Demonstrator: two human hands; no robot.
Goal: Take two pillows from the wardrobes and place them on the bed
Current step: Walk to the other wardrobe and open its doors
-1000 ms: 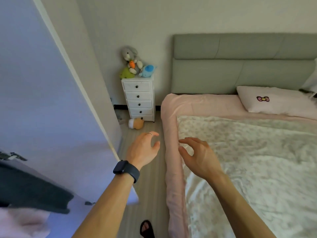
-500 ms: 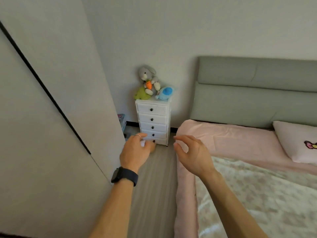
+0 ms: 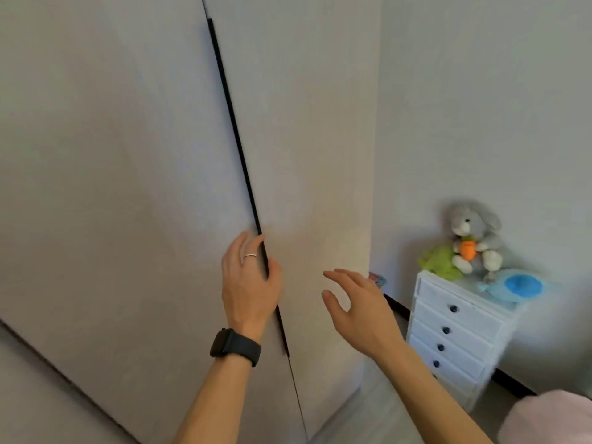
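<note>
Left hand [image 3: 250, 283] at the seam of the closed wardrobe [image 3: 128, 187]
The wardrobe fills the view from 8 to 12 o'clock; the left hand lies on it with straight fingers, thumb across the dark gap [image 3: 234, 129] between the doors. The right hand [image 3: 362, 315] hangs open in the air at its 3 o'clock, holding nothing. A chest of drawers [image 3: 455, 331] stands at 4 o'clock, the pink bed [image 3: 551, 418] corner at 5 o'clock

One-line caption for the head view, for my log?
Left hand rests on the dark seam between closed wardrobe doors, right hand open beside it.
</note>
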